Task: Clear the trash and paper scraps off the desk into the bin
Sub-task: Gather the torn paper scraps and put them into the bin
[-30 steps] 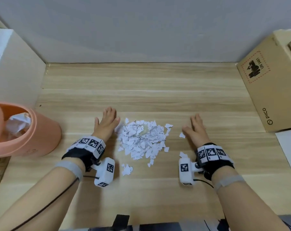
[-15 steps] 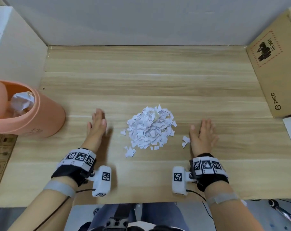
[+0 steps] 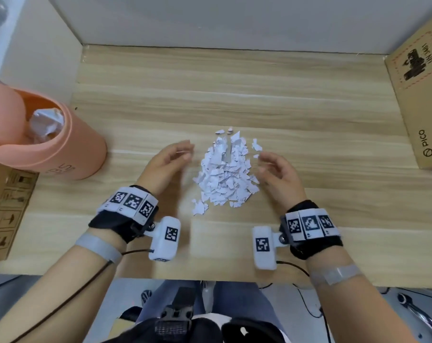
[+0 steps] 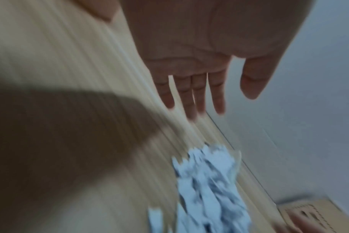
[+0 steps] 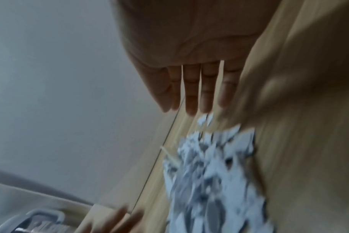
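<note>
A heap of torn white paper scraps (image 3: pixel 226 173) lies mid-desk, blurred in the left wrist view (image 4: pixel 207 186) and the right wrist view (image 5: pixel 213 173). My left hand (image 3: pixel 171 158) is raised on edge just left of the heap, palm turned to it, fingers (image 4: pixel 189 97) straight and empty. On the other side my right hand (image 3: pixel 274 169) mirrors it, palm inward, fingers (image 5: pixel 197 91) straight, holding nothing. A few stray scraps (image 3: pixel 199 207) lie at the heap's near left, others (image 3: pixel 256 146) at its far right. An orange bin (image 3: pixel 44 142) with crumpled paper inside stands at the desk's left edge.
A PICO cardboard box (image 3: pixel 420 95) fills the desk's right side. Another carton (image 3: pixel 7 214) sits low at the left beside the bin. Walls close the desk (image 3: pixel 234 90) at the back and left. The near desk edge runs just behind my wrists.
Both hands lifted from lying flat on the desk to standing on edge and moved inward against the heap. The scraps are pushed into a narrower, taller pile.
</note>
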The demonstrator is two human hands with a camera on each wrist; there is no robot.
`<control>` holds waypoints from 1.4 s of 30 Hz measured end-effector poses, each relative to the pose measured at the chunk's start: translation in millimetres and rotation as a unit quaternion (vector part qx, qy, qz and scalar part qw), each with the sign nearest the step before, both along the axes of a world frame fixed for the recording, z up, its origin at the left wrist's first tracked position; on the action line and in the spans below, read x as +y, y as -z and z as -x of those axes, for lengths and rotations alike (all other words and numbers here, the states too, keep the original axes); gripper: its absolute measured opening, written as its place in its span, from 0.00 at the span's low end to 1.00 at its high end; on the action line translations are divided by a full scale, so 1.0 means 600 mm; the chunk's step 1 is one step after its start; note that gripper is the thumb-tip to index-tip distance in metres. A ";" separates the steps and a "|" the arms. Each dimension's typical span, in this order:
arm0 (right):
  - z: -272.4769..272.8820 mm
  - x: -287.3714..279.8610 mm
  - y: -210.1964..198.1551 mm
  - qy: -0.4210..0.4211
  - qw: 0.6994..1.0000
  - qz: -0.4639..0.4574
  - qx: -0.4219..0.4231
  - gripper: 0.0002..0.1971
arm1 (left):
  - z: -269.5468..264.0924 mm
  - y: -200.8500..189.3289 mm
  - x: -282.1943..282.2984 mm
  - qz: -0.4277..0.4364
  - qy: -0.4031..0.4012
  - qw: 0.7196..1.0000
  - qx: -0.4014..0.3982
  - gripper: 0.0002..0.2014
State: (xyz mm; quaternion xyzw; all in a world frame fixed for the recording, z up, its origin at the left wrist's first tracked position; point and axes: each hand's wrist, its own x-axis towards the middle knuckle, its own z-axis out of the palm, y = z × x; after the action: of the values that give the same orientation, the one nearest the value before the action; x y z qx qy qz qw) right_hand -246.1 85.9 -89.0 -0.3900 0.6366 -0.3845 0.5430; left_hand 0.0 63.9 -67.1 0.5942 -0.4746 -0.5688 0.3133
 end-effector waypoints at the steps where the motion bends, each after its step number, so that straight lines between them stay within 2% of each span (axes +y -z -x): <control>1: 0.011 0.004 -0.007 0.003 0.999 -0.033 -0.013 0.08 | -0.013 -0.012 0.006 -0.017 0.002 1.000 -0.004 0.09; 2: 0.018 0.010 -0.010 -0.021 0.996 -0.079 -0.028 0.06 | -0.025 -0.014 0.013 -0.048 0.035 0.998 -0.017 0.10; 3: 0.020 0.016 -0.011 -0.076 0.988 -0.131 -0.024 0.09 | -0.031 -0.014 0.023 -0.091 0.097 0.991 -0.033 0.11; 5: 0.012 0.027 -0.007 -0.210 0.956 -0.204 0.022 0.13 | -0.029 0.003 0.038 -0.187 0.233 0.952 -0.067 0.11; 6: 0.004 0.027 -0.003 -0.244 0.947 -0.205 0.038 0.12 | -0.020 0.015 0.044 -0.216 0.279 0.932 -0.080 0.10; 7: -0.006 0.024 0.001 -0.249 0.949 -0.190 0.042 0.10 | -0.008 0.024 0.046 -0.225 0.294 0.925 -0.088 0.08; 11: -0.031 -0.003 0.000 -0.209 0.968 -0.133 0.043 0.07 | 0.042 0.029 0.026 -0.174 0.211 0.958 -0.085 0.13; 14: -0.036 -0.019 -0.019 -0.225 0.965 -0.100 0.092 0.08 | 0.043 0.011 0.005 -0.118 0.214 0.965 -0.100 0.10; 18: -0.062 -0.054 -0.071 -0.198 0.973 -0.024 0.113 0.04 | 0.004 -0.059 -0.020 -0.026 0.155 0.983 -0.093 0.13; 21: -0.120 -0.082 -0.114 -0.207 0.975 0.026 0.081 0.04 | -0.048 -0.128 -0.025 0.090 0.041 0.990 -0.101 0.13; 23: -0.173 -0.098 -0.137 -0.235 0.969 0.054 0.062 0.06 | -0.096 -0.167 -0.022 0.190 -0.048 0.964 -0.180 0.15; 25: -0.232 -0.109 -0.151 -0.270 0.958 0.077 0.056 0.07 | -0.150 -0.187 -0.023 0.263 -0.122 0.906 -0.307 0.20; 26: -0.262 -0.112 -0.155 -0.288 0.952 0.088 0.055 0.07 | -0.176 -0.192 -0.023 0.269 -0.152 0.880 -0.359 0.22; 28: -0.316 -0.116 -0.160 -0.330 0.935 0.113 0.067 0.08 | -0.222 -0.193 -0.025 0.242 -0.203 0.854 -0.414 0.24; 31: -0.380 -0.117 -0.157 -0.400 0.896 0.163 0.107 0.13 | -0.268 -0.183 -0.023 0.209 -0.235 0.850 -0.423 0.25; 33: -0.410 -0.117 -0.152 -0.442 0.859 0.219 0.137 0.17 | -0.289 -0.172 -0.021 0.197 -0.236 0.867 -0.392 0.26; 36: -0.436 -0.117 -0.152 -0.498 0.792 0.265 0.232 0.25 | -0.295 -0.162 -0.018 0.194 -0.257 0.908 -0.268 0.28; 39: -0.440 -0.118 -0.158 -0.525 0.732 0.281 0.330 0.33 | -0.284 -0.157 -0.023 0.205 -0.249 0.920 -0.220 0.27; 40: -0.437 -0.119 -0.160 -0.524 0.720 0.288 0.354 0.34 | -0.279 -0.156 -0.027 0.211 -0.242 0.923 -0.214 0.26; 42: -0.423 -0.120 -0.164 -0.513 0.714 0.284 0.383 0.35 | -0.268 -0.152 -0.037 0.214 -0.218 0.932 -0.194 0.27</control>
State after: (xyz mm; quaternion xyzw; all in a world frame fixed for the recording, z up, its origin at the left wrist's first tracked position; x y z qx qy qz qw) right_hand 7.8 14.1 9.4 -0.9063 0.3537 -0.0272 0.2299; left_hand 161.0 42.0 24.3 0.7009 -0.4954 -0.2448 0.4510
